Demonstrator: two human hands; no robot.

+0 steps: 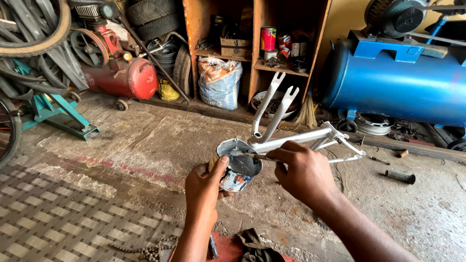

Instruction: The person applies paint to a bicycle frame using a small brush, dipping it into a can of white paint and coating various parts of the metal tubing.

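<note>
Your left hand grips the tilted paint can; your right hand pinches a brush dipped just past your fingertips. Tilt further and paint may spill.

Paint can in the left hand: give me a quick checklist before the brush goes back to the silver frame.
1. Paint can gripped by the left hand, thumb over the rim: ok.
2. Can level: not ok, it tilts toward the camera.
3. Brush pinched by the right hand, tip inside the can: ok.
4. Paint in the can: ok, grey paint visible.
5. Silver bicycle frame lying on the concrete floor just behind the can: ok.
6. Brush load: cannot tell, bristles too small.
</note>
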